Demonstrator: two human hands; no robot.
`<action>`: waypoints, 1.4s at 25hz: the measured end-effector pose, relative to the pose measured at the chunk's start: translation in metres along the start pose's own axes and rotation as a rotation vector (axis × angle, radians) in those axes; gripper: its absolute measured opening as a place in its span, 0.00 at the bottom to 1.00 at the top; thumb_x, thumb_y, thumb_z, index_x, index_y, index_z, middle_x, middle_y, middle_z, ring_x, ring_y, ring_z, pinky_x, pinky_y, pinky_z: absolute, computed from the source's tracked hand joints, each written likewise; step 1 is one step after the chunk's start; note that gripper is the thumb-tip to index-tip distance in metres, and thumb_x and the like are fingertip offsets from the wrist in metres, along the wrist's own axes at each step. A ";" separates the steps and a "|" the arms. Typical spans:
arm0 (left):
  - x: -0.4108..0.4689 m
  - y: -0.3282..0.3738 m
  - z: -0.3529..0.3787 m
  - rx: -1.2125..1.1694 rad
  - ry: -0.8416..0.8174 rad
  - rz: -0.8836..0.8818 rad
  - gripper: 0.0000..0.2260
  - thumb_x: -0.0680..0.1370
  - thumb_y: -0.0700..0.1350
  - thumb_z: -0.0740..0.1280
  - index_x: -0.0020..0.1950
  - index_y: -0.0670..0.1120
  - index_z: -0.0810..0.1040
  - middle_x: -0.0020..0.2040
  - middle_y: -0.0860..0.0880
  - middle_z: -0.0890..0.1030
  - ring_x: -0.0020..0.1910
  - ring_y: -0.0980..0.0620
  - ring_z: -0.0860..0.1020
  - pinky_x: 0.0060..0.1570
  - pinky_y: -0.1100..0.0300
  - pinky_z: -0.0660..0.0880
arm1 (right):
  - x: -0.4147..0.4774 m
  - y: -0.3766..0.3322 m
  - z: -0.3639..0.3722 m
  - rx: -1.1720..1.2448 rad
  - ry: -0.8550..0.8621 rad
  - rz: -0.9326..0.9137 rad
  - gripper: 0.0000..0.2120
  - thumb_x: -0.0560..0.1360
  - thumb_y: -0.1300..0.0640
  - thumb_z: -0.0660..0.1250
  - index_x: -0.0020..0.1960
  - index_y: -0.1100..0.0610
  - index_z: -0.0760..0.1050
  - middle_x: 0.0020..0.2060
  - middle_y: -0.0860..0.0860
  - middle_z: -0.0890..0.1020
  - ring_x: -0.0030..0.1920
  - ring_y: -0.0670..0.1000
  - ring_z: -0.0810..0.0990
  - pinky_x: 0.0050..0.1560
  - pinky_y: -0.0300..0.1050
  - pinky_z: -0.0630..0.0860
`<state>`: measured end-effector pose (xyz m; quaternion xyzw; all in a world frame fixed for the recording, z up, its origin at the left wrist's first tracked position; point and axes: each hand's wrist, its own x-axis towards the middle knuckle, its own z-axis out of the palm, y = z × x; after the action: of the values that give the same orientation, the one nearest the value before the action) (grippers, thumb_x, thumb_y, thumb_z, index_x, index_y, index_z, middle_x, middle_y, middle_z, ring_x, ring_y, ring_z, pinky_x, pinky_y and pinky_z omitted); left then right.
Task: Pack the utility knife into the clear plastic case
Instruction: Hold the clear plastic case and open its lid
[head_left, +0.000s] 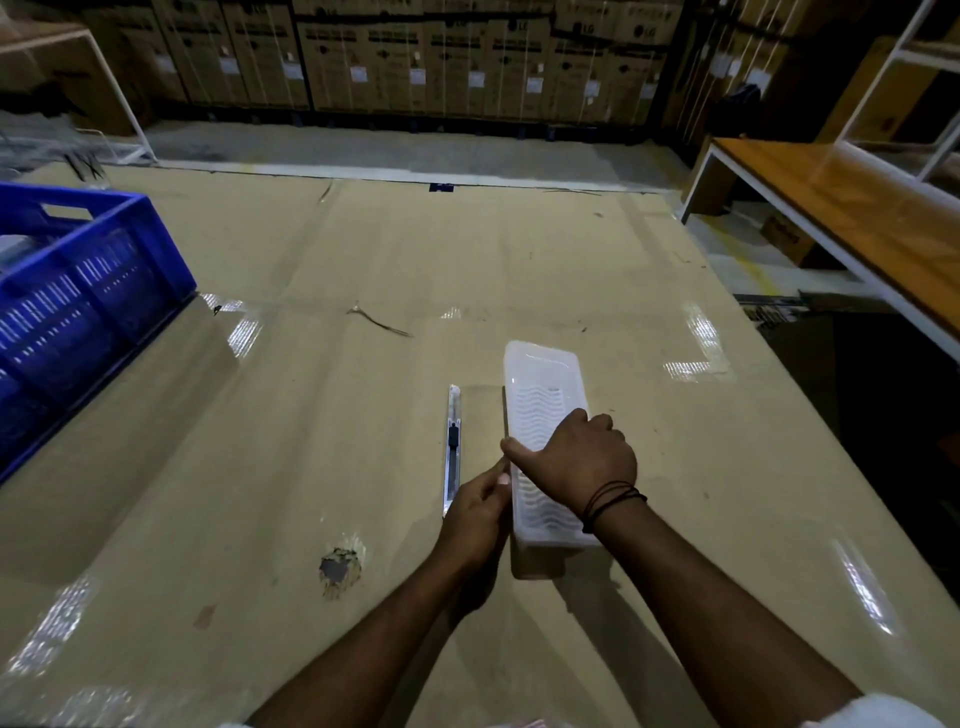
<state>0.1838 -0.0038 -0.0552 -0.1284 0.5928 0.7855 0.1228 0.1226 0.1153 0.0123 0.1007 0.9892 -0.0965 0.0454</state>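
Note:
The clear plastic case (540, 384) lies lengthwise on the cardboard-covered table, its ribbed top facing up. My right hand (576, 457) rests across the middle of the case and grips it, thumb on its left edge. My left hand (475, 512) is at the case's near left edge, fingers pinching that edge. The utility knife (453, 441), slim and silver with a black slider, lies on the table just left of the case, parallel to it. Its near end sits beside my left hand's fingers, untouched as far as I can tell.
A blue slotted crate (78, 296) stands at the table's left. A torn hole (340, 569) marks the cardboard in front of my left arm. A wooden bench (852, 208) with a white frame is off to the right. Stacked cartons (467, 57) line the back wall.

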 end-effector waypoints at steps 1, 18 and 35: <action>-0.001 0.001 0.000 -0.007 -0.002 0.000 0.15 0.87 0.50 0.61 0.70 0.50 0.81 0.61 0.50 0.88 0.60 0.49 0.86 0.66 0.48 0.80 | -0.003 0.001 0.001 -0.034 0.006 -0.024 0.49 0.66 0.21 0.58 0.67 0.62 0.71 0.60 0.62 0.77 0.59 0.62 0.78 0.52 0.51 0.75; 0.004 -0.010 -0.003 -0.004 0.016 0.029 0.17 0.85 0.52 0.63 0.75 0.56 0.76 0.67 0.52 0.85 0.64 0.49 0.84 0.65 0.45 0.81 | -0.054 0.068 0.026 -0.024 0.114 -0.691 0.38 0.72 0.28 0.62 0.72 0.53 0.74 0.71 0.55 0.77 0.69 0.57 0.77 0.68 0.54 0.76; 0.011 -0.017 -0.003 0.017 0.019 0.040 0.19 0.81 0.59 0.67 0.73 0.60 0.78 0.67 0.55 0.84 0.68 0.51 0.82 0.71 0.42 0.77 | -0.016 0.152 0.010 -0.072 0.207 -1.097 0.23 0.83 0.44 0.57 0.62 0.57 0.83 0.65 0.52 0.82 0.63 0.53 0.83 0.57 0.46 0.82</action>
<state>0.1794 -0.0012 -0.0752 -0.1230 0.6031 0.7814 0.1027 0.1702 0.2561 -0.0238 -0.4215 0.8986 -0.0616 -0.1055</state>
